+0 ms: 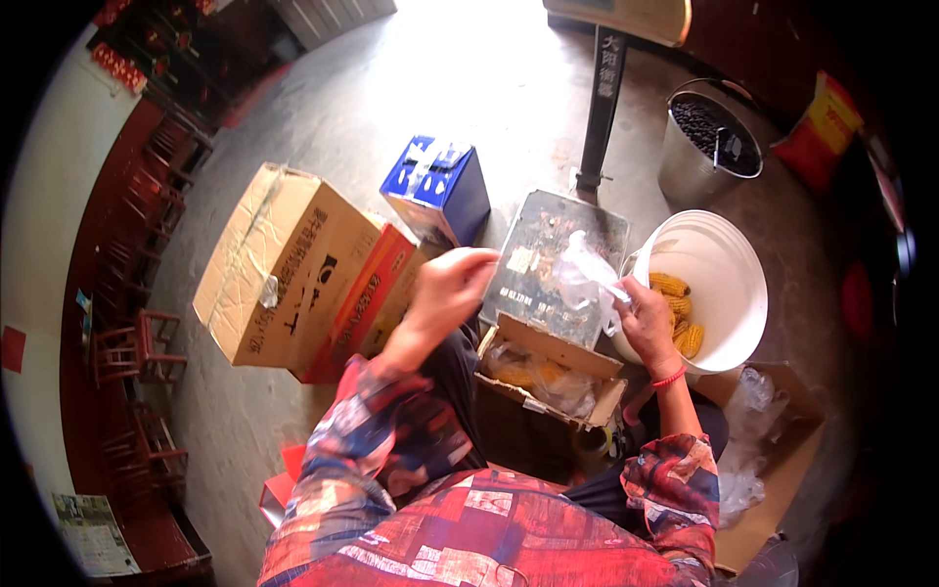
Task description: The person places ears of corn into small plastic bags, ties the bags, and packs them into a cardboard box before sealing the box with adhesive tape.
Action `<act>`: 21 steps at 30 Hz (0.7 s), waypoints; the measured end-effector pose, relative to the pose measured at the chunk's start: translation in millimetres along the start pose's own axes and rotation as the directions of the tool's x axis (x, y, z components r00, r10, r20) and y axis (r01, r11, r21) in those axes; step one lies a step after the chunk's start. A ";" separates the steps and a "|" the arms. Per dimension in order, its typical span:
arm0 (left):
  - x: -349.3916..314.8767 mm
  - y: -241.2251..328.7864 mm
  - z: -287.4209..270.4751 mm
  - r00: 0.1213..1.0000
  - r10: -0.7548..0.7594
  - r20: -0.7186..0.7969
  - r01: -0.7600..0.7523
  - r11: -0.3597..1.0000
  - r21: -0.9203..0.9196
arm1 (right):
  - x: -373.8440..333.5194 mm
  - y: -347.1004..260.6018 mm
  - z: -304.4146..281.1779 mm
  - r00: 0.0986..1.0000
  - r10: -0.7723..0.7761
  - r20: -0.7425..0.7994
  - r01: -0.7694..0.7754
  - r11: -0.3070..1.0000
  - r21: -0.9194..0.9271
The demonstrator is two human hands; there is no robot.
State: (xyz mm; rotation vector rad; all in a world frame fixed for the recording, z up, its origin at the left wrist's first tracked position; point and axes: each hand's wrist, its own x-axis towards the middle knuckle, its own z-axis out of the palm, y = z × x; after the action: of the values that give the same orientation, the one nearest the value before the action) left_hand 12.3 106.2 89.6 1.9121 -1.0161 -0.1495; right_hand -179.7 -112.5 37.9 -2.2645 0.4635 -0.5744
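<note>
My right hand (647, 321) pinches a clear plastic bag (587, 266), which hangs crumpled over the dark platform of a scale (533, 235). My left hand (445, 295) is raised at the platform's left edge. Its fingers look bent, but motion blur hides how far they close, and nothing shows in them. Just below the platform, a small open cardboard box (603, 403) holds yellow corn cobs (518, 372) and clear plastic. Beside my right hand stands a white bucket (734, 284) with several corn cobs (691, 339) inside.
At the left stand a large taped carton (259, 264) and a blue box (460, 191). The scale's post (603, 108) rises ahead. A metal pail (685, 161) of dark pieces stands far right, near a red-and-yellow sack (822, 132). An open carton (792, 489) of clear bags lies near right.
</note>
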 end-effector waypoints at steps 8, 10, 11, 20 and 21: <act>-58.0 -36.0 -199.3 0.851 0.210 -0.482 0.203 0.715 0.669 | -3.0 15.3 -13.0 0.996 0.082 -0.022 -0.079 0.992 0.094; -79.0 -60.8 -224.0 0.885 0.114 -0.452 0.230 0.738 0.635 | -0.1 15.5 -7.4 0.995 0.094 -0.019 -0.090 0.986 0.141; -90.1 -75.1 -229.8 0.897 0.055 -0.439 0.254 0.748 0.613 | 0.0 15.1 -3.3 0.995 0.100 -0.006 -0.098 0.982 0.161; -83.2 -89.6 -217.0 0.893 0.219 -0.393 0.161 0.660 0.734 | -9.3 50.3 1.9 0.994 0.104 0.023 -0.107 0.964 0.244; -90.1 -86.1 -218.3 0.885 0.188 -0.426 0.204 0.666 0.717 | -11.3 45.8 6.1 0.994 0.097 0.055 -0.109 0.955 0.276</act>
State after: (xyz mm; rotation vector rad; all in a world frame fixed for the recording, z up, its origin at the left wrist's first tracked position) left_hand 109.5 336.3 117.9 2.5077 -0.7697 0.8431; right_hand -192.8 -133.8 -2.6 -1.9671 0.4476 -0.5058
